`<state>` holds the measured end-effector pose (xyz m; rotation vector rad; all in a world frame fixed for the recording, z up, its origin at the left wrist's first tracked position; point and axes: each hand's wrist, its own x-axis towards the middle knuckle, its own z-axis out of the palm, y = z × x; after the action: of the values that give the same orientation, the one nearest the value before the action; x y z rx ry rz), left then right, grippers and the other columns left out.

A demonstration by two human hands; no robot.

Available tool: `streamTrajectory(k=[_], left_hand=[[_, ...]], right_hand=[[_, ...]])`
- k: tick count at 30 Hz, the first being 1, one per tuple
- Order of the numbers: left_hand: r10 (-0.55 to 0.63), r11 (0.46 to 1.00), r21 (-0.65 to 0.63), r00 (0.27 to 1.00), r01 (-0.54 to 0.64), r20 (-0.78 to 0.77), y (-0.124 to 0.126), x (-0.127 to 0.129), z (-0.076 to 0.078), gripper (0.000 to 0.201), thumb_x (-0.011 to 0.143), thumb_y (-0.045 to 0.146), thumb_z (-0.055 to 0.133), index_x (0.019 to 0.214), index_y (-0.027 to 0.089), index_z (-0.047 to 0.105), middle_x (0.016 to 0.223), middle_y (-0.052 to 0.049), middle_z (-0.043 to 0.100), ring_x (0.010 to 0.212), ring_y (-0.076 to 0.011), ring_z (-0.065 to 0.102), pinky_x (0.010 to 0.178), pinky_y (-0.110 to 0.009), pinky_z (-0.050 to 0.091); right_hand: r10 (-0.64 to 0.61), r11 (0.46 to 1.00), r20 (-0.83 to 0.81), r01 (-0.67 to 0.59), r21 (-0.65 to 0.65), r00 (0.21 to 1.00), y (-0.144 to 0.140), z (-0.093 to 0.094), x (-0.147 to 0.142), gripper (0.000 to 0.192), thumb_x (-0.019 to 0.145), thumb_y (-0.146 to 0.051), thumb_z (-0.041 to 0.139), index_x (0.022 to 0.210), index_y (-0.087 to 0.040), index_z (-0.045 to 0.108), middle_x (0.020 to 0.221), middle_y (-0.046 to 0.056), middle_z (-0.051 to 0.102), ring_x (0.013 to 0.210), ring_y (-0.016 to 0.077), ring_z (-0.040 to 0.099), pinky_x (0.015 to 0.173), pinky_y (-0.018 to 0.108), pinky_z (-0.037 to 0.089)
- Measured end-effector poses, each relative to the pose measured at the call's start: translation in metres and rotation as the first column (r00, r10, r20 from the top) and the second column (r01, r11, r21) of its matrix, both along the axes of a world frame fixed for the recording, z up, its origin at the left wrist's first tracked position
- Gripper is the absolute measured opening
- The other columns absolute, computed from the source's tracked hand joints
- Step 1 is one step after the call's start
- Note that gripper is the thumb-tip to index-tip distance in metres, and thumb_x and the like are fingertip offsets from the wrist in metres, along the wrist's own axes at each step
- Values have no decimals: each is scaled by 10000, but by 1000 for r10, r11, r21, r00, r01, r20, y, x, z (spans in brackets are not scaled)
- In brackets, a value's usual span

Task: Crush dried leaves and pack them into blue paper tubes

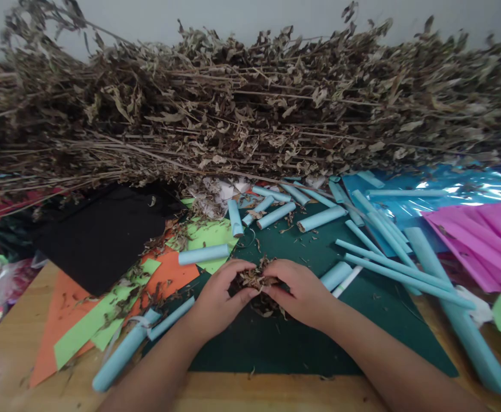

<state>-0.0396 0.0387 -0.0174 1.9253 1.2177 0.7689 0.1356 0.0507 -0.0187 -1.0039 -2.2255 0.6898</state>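
Observation:
Both hands meet over a dark green sheet [319,349] in the middle of the head view. My left hand [222,294] has its thumb and fingers closed on a clump of dried leaves [256,278]. From the other side my right hand [295,292] pinches the same clump. More loose leaf bits lie under the fingers, partly hidden by them. Close to my left hand is a short light blue paper roll [204,254]. Another blue roll [335,276] and a thin white stick [347,281] lie just right of my right hand.
A big heap of dried leafy stems [250,109] spans the back. Several light blue rolls lie about, some long ones [405,274] at right. Black sheet [113,229], orange paper [50,337] and green strips [82,337] lie left; pink crepe paper [482,246] and blue film [426,177] right.

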Motion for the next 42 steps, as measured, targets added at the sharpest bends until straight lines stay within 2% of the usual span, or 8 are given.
streamTrajectory(k=[15,19,24,29,32,35,38,42], left_hand=[[12,970,-242,994,-38,-107,-3,9,3,186,792,296,387,708,160,482,646,13,532,607,-109,486,557,-199,383],[-81,979,-198,970,35,-228,0,9,6,112,795,215,375,772,175,478,653,11,547,606,-117,505,558,-205,388],[-79,935,262,861,239,-503,0,3,4,228,768,88,322,800,172,531,740,-42,568,679,-149,520,594,-237,403],[-15,583,704,872,406,-490,-1,-6,6,193,762,85,414,891,166,531,767,-56,600,669,-153,504,607,-271,407],[-50,565,728,897,389,-440,1,-7,7,211,743,64,448,903,179,523,819,-54,603,712,-153,503,648,-285,418],[-49,765,592,939,254,-339,3,-5,9,287,738,49,421,979,187,493,910,-63,578,824,-163,509,736,-298,427],[-123,952,251,970,175,-209,1,-7,13,502,703,112,503,1172,197,343,1074,-82,504,980,-176,476,836,-297,405],[-273,960,-57,962,273,10,0,-15,18,854,639,296,634,1298,222,96,1222,-93,386,1100,-210,397,924,-325,333]], right_hand=[[16,885,260,-135,446,965,0,-1,5,157,802,-227,442,919,-163,526,857,59,588,730,187,478,633,313,356],[-3,933,288,-101,346,958,4,-4,4,114,800,-198,442,778,-145,541,743,55,578,705,179,468,646,314,355],[-59,995,37,62,-82,998,3,2,2,67,737,-179,513,674,-160,497,641,11,522,645,133,460,583,258,358],[-269,610,-501,-257,-750,823,-7,3,-10,260,672,-375,550,634,-190,370,479,-81,369,374,50,312,352,173,269],[-335,450,-579,-414,-791,743,-8,0,-13,320,650,-435,558,653,-201,340,493,-89,356,346,43,289,309,168,258],[-219,728,-485,-189,-659,846,-3,-1,-7,200,718,-352,514,679,-191,402,540,-61,407,428,63,371,393,192,329],[-38,992,-234,8,-128,971,2,-1,2,54,757,-214,489,719,-175,490,632,-9,510,582,97,454,526,227,380],[167,867,-33,-131,481,985,2,2,6,103,794,-144,425,751,-165,516,670,33,570,638,124,472,584,261,407]])
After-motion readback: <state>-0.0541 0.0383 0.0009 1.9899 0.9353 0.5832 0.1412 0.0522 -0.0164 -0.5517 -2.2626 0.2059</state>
